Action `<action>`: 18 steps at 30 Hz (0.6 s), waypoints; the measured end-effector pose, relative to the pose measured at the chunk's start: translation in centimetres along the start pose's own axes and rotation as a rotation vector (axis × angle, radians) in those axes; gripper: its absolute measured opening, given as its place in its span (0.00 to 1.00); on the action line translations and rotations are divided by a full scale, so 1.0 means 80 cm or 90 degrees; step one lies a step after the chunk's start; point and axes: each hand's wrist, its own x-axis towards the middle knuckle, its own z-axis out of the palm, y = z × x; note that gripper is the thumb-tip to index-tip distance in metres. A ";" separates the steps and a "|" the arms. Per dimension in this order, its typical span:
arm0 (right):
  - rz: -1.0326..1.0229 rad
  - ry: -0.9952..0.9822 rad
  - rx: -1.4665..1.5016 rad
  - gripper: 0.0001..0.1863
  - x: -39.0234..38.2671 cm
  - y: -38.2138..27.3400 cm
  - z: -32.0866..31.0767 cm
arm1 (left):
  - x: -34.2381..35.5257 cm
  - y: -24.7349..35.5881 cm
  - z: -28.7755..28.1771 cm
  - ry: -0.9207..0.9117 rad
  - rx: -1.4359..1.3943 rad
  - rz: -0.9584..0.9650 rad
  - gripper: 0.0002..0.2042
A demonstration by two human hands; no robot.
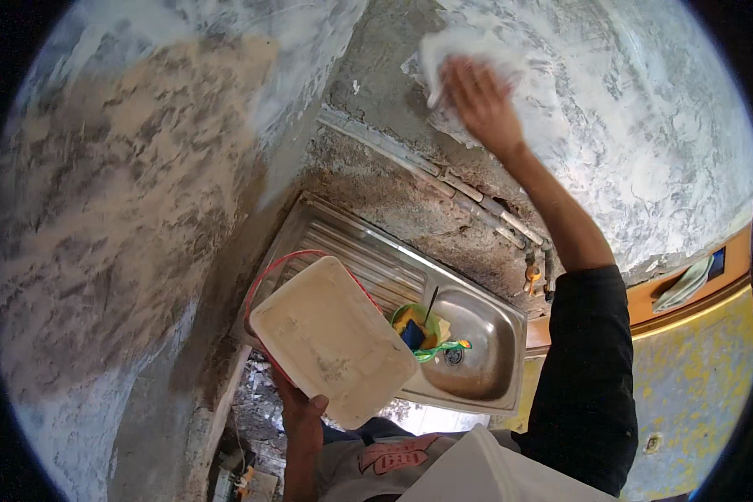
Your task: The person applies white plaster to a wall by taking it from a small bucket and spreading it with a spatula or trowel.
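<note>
Up on the wall, my right hand is stretched out against a fresh white coating, its fingers blurred by motion. Under the fingers lies a white, smeared shape, perhaps a cloth or thin sheet; I cannot make it out. My left hand grips the near edge of a rectangular cream-coloured tub, thumb on its rim. The tub has a red carrying handle and pale residue inside. It is tilted in front of the sink and hides part of the drainboard.
A steel sink with a ribbed drainboard stands below. Over its basin edge is a green container with a dark blue item and yellow pieces. Pipes and an orange-handled tap run along the wall. A cloth lies on an orange ledge.
</note>
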 end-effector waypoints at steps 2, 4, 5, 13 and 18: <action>-0.079 -0.069 0.022 0.39 -0.023 -0.074 -0.034 | -0.007 0.001 -0.011 0.005 0.023 0.002 0.61; -0.114 -0.112 0.090 0.38 -0.065 -0.109 -0.051 | -0.013 -0.001 -0.018 -0.002 0.034 0.005 0.61; -0.123 -0.135 0.113 0.35 -0.082 -0.118 -0.069 | -0.014 -0.002 -0.020 -0.001 0.040 0.011 0.61; -0.145 0.020 -0.013 0.40 0.031 0.040 -0.096 | 0.006 0.013 0.005 -0.025 0.003 0.045 0.64; -0.184 -0.062 -0.047 0.37 0.012 0.050 -0.060 | 0.010 -0.018 -0.016 0.032 0.046 -0.007 0.66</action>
